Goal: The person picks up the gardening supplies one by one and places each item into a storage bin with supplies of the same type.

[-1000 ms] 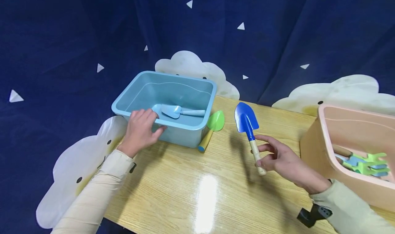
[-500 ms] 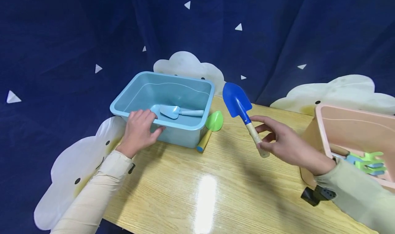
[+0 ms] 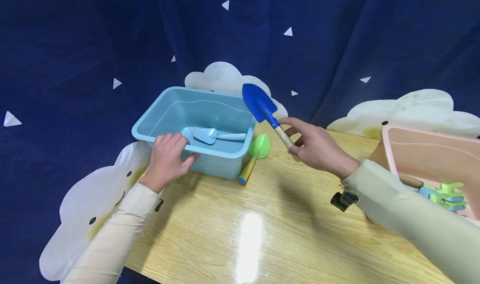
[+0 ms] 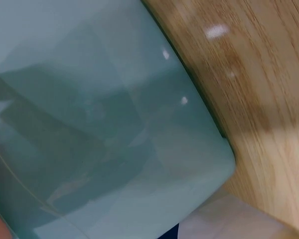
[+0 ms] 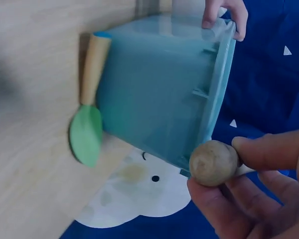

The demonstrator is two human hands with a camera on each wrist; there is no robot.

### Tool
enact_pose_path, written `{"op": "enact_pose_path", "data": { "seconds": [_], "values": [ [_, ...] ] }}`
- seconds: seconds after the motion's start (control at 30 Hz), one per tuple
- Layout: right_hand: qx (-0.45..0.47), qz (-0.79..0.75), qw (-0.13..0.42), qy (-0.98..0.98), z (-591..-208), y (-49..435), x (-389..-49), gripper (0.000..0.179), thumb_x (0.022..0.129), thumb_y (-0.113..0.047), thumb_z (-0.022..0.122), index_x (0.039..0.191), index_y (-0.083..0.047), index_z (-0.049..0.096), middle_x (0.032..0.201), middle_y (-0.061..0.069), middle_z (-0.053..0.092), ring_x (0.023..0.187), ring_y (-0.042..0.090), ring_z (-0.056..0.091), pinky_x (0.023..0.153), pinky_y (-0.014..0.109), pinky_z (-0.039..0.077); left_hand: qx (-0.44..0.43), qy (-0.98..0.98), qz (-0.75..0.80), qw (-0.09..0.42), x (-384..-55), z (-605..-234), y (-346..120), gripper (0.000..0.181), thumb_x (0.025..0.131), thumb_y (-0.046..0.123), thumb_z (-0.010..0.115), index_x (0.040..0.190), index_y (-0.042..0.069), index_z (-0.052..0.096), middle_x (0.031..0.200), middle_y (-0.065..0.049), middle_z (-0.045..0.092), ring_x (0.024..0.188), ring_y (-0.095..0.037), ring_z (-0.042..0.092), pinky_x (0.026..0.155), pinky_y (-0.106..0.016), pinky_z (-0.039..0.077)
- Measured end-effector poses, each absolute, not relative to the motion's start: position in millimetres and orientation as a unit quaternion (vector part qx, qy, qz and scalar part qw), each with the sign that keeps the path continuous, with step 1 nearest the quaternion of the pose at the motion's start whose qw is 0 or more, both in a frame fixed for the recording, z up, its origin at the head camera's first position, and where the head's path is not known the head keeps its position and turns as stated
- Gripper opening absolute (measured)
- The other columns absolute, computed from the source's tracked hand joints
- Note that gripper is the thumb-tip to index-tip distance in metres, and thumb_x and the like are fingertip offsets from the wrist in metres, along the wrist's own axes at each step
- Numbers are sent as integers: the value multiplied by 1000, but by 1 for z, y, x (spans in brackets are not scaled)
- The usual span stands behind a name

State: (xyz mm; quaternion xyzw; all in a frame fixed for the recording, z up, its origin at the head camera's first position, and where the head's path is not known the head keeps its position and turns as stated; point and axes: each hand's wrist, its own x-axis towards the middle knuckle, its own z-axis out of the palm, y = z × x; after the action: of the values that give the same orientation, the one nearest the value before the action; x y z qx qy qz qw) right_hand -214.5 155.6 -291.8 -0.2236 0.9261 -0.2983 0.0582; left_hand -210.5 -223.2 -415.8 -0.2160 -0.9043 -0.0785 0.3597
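My left hand [image 3: 167, 161] grips the near rim of a blue plastic bin [image 3: 221, 161], fingers over the edge and thumb outside. Inside the bin lies a light blue trowel [image 3: 205, 135]. With my right hand [image 3: 316, 146] I pinch the wooden handle of a dark blue trowel [image 3: 258, 102], its blade raised at the bin's right rim. The handle's round end [image 5: 214, 163] faces the right wrist camera. Against the bin's right side, on the table, rests a green trowel [image 3: 259, 145] with a yellowish wooden handle. The left wrist view shows mostly the bin's wall [image 4: 99, 129].
A pink bin [image 3: 388, 150] stands at the right, holding several green and blue hand forks [image 3: 446, 196]. The wooden table [image 3: 210, 225] lies beneath both bins. Behind hangs a dark blue curtain [image 3: 318, 46] with white clouds and triangles.
My right hand has carried the dark blue trowel left and upward, from over the table to the blue bin's right rim. The left hand keeps its grip on the bin.
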Motion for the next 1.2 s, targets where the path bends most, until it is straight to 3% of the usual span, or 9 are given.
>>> {"op": "enact_pose_path", "data": {
  "seconds": [0.17,0.43,0.8,1.0,1.2],
  "values": [
    [-224,-280,56,932,-285,140,-227,62,88,2,59,143,-23,47,119,15,68,74,22,66,60,30,49,-214,-906,-83,357,-210,-416,-223,36,77,36,76,89,7,60,79,-6,60,72,-30,53,74,-45,41],
    [-254,-231,18,939,-280,126,-246,67,83,6,58,142,-24,51,117,9,71,66,21,57,60,32,41,-213,-907,-86,353,-208,-416,-221,35,77,36,76,89,7,60,79,-6,59,71,-29,52,75,-45,41],
    [-293,-218,21,931,-266,78,-260,62,82,7,57,138,-21,59,112,7,75,92,26,62,71,36,46,-204,-908,-87,355,-201,-414,-226,36,76,35,77,88,6,60,78,-8,59,72,-31,53,77,-47,41],
    [-297,-202,51,932,-258,56,-266,59,83,5,56,138,-17,60,117,9,73,108,26,64,90,40,51,-200,-907,-96,357,-198,-414,-225,36,76,36,76,88,7,60,77,-6,58,71,-29,52,75,-46,41],
    [-306,-190,58,931,-252,37,-276,50,87,0,56,134,-15,63,118,12,73,110,26,66,96,39,51,-199,-908,-96,357,-199,-414,-222,36,75,36,76,89,7,61,78,-6,59,72,-29,52,76,-46,40]
  ]
}}
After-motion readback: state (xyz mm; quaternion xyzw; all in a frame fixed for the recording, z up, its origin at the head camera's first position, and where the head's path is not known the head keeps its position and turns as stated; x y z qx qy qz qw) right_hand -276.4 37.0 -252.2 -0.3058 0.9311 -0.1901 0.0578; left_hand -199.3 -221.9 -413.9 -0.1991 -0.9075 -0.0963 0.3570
